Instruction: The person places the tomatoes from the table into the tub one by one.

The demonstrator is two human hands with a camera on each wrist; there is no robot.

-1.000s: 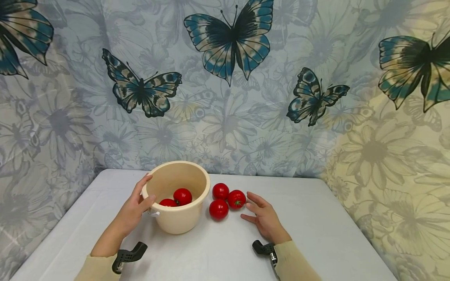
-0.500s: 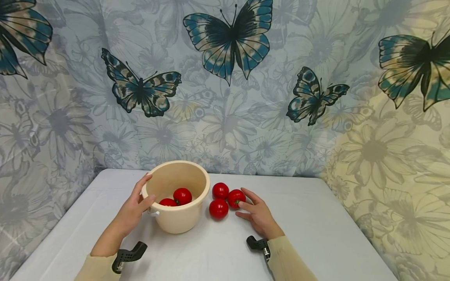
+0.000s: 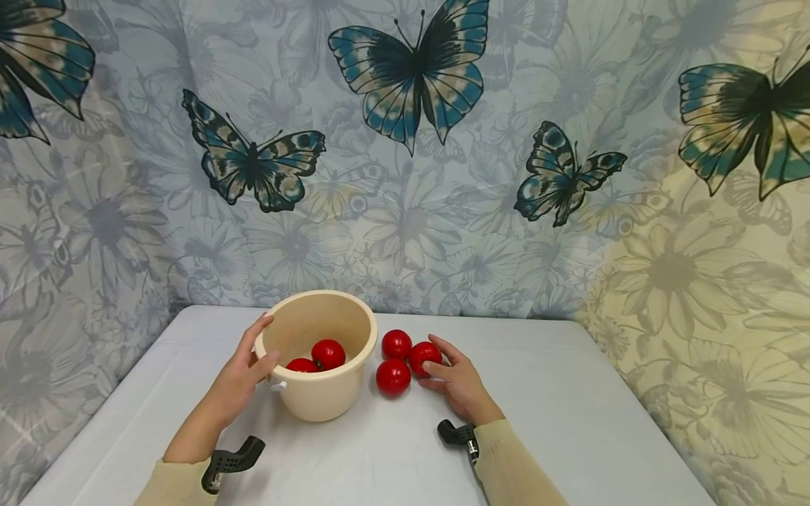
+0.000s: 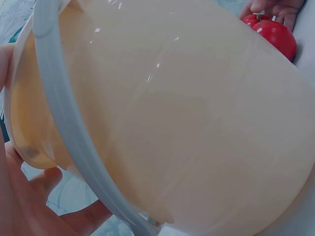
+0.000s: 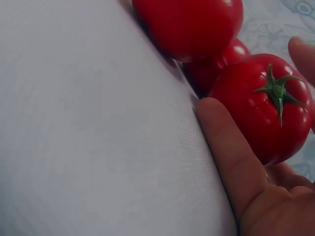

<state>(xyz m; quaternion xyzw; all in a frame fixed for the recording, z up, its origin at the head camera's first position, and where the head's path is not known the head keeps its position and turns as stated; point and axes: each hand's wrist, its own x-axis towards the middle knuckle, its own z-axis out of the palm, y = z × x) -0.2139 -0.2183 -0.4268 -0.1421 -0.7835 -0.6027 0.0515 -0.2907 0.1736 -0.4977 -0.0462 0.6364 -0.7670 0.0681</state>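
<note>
My left hand point(image 3: 235, 379) grips the rim of a cream plastic bucket point(image 3: 323, 397) on its left side, thumb outside near the front. Two red tomatoes point(image 3: 328, 354) lie inside the bucket. Just right of it, three more tomatoes sit in a cluster on the table: a back one point(image 3: 396, 344), a front one point(image 3: 393, 378) and a right one point(image 3: 425, 359). Around the right tomato, fingers and thumb of my right hand point(image 3: 465, 386) curve from both sides. The right wrist view shows that tomato point(image 5: 261, 108) with its green stem facing the palm, between finger and thumb.
A white cloth covers the table point(image 3: 569, 422). Behind it hangs a butterfly-patterned backdrop point(image 3: 411, 232). The bucket's pale grey handle point(image 4: 74, 118) hangs down its outer side in the left wrist view. Black camera mounts point(image 3: 234, 457) sit on both wrists.
My right hand has moved left and closed in around the right tomato, which has barely shifted. The left hand and bucket stay in place.
</note>
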